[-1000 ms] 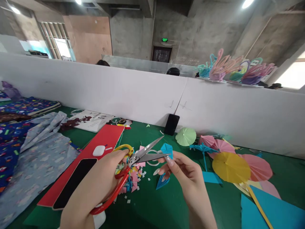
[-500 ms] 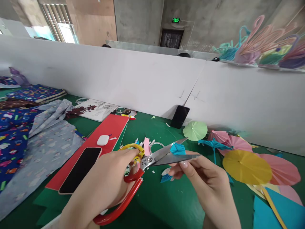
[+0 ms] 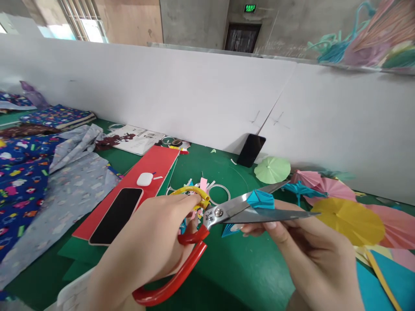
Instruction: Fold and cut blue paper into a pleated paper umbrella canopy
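My left hand (image 3: 162, 229) is closed round the red and yellow handles of a pair of scissors (image 3: 191, 268), whose blades point to the right and stand partly apart. Between the blades sits a small folded piece of blue paper (image 3: 260, 199). My right hand (image 3: 301, 242) pinches this paper from the right, thumb below the lower blade, and part of it is hidden behind the blades. A pleated blue paper piece (image 3: 231, 230) shows beneath, near my right fingertips. Paper scraps and a roll of clear tape (image 3: 219, 194) lie behind the scissors.
Folded paper umbrellas, green (image 3: 272, 169), yellow (image 3: 346, 221) and pink, lie on the right with blue paper sheets (image 3: 395, 272). A black phone (image 3: 251, 150) leans on the white partition (image 3: 194, 95). On the left are another phone (image 3: 116, 216), a red board (image 3: 97, 218) and printed fabric (image 3: 74, 185).
The scissors and both hands sit further right in view, and the blue paper lies deeper between the blades. The whole view has shifted slightly.
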Demonstrator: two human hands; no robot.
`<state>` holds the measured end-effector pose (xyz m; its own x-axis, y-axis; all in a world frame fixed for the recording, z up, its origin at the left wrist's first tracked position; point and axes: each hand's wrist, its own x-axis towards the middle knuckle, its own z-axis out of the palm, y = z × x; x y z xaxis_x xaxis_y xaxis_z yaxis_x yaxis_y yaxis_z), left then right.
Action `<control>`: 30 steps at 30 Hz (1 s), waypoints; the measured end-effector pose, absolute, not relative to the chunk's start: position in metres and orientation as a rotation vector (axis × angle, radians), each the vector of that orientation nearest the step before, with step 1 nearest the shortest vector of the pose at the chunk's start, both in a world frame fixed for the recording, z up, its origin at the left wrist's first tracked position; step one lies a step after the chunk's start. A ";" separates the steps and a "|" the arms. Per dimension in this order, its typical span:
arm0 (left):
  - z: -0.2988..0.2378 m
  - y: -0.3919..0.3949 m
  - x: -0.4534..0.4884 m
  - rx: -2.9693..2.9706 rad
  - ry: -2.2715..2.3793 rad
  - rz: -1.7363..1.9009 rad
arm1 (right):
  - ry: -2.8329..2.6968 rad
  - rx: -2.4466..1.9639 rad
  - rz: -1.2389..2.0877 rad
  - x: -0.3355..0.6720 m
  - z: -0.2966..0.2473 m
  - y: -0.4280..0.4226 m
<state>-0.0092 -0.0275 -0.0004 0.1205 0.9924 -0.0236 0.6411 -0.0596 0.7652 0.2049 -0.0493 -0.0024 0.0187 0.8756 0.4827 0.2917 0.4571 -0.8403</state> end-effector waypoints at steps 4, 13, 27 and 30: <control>0.007 -0.032 -0.010 1.921 1.539 0.548 | -1.559 -1.050 0.589 0.205 0.000 -0.050; 0.013 -0.029 -0.004 2.014 1.614 0.349 | -1.550 -1.037 0.597 0.209 -0.004 -0.051; 0.015 -0.029 -0.002 2.114 1.586 0.460 | -1.597 -1.030 0.569 0.209 -0.001 -0.050; 0.011 -0.029 -0.002 1.999 1.635 0.469 | -1.582 -1.031 0.573 0.210 -0.002 -0.050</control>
